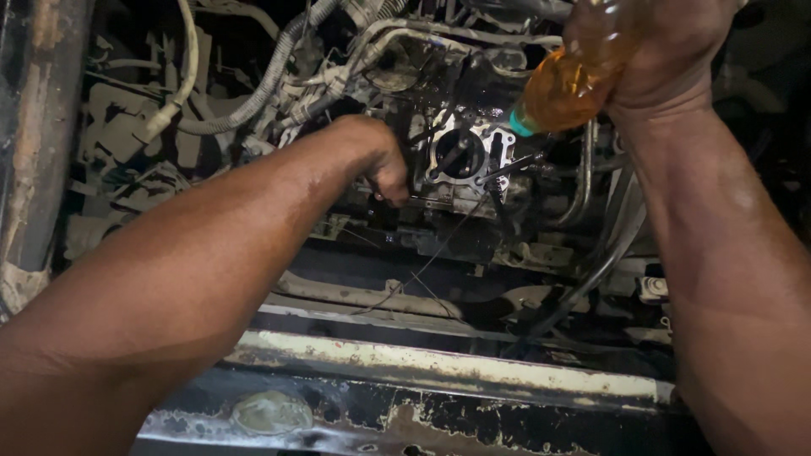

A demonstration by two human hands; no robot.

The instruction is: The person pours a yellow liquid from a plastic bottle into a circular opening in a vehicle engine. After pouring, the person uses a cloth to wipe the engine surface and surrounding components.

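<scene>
Grimy engine bay (439,371) carries throttle body (460,156), corrugated hoses (253,97), thin wire (422,270); mounting unclear.

- Dim scene; light from the viewer's side brightens both forearms and the engine (460,156) centre.
- Corners fall into deep shadow.
- Slight blur softens the edges.

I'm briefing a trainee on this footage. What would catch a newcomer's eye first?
The amber bottle at top right, tipped cap-down in the right hand, stands out against the dark engine. Just below its cap sits a round metal opening at centre. The left hand reaches in beside that opening.
</scene>
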